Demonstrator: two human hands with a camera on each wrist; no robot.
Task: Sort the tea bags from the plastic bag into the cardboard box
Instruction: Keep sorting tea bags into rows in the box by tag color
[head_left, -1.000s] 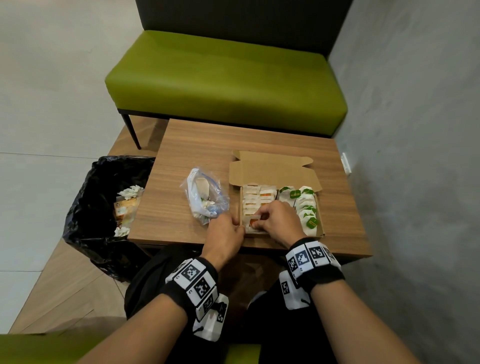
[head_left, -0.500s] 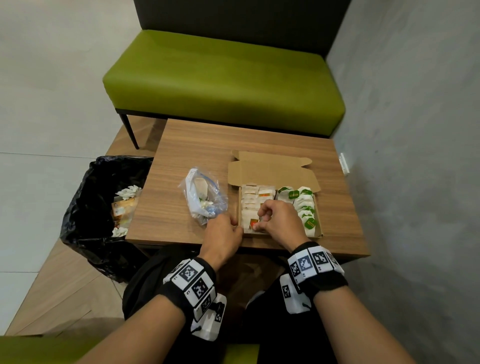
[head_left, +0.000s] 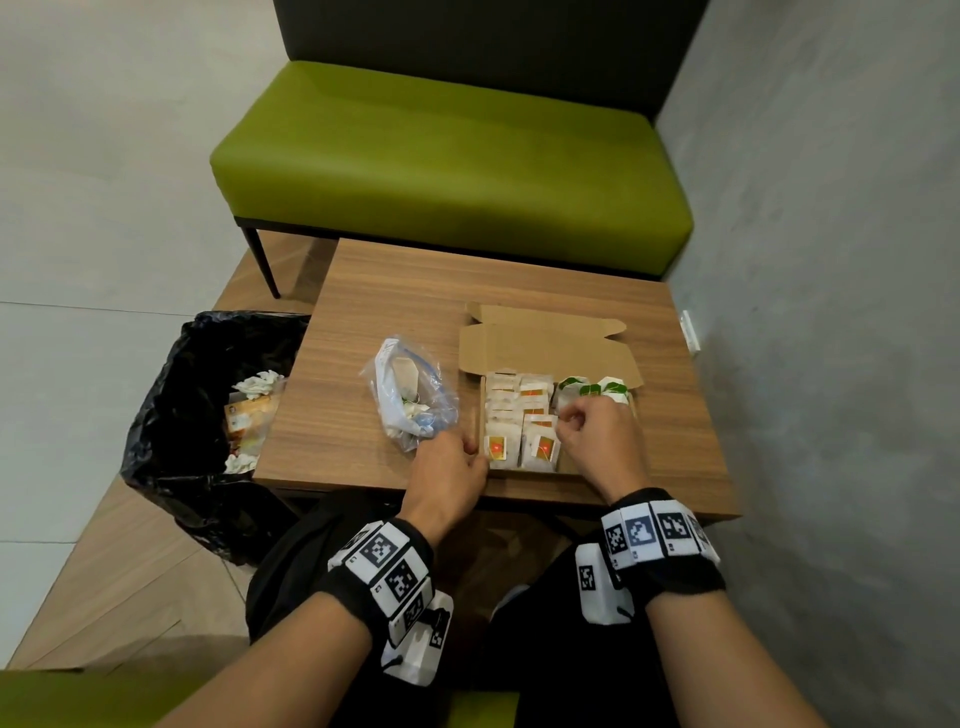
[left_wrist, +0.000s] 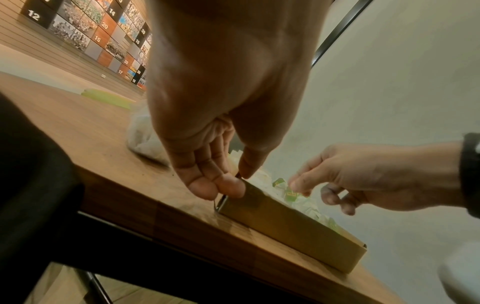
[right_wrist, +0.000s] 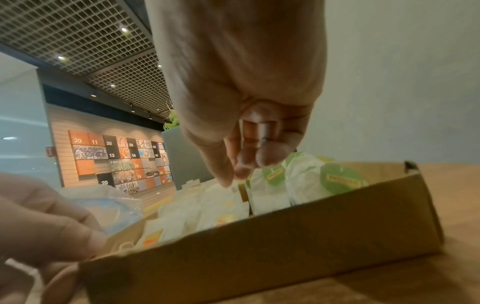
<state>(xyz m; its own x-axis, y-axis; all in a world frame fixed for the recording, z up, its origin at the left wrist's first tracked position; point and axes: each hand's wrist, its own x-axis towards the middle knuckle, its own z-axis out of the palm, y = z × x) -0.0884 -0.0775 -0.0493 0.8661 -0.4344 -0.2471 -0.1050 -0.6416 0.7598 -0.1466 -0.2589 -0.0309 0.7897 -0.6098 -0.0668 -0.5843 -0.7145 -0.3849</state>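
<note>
Left hand (left_wrist: 207, 144) pinching cardboard box (left_wrist: 298, 228) corner; right hand (head_left: 602, 441) curled, grip empty (hovering above).

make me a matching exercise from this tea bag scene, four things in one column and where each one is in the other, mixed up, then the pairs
Things
1. plastic bag
2. orange-tagged tea bags
3. green-tagged tea bags
4. black bin bag

Places
A. right part of the cardboard box
B. on the floor, left of the table
C. on the table, just left of the box
D. left part of the cardboard box

Pairs: 1-C, 2-D, 3-A, 4-B
</note>
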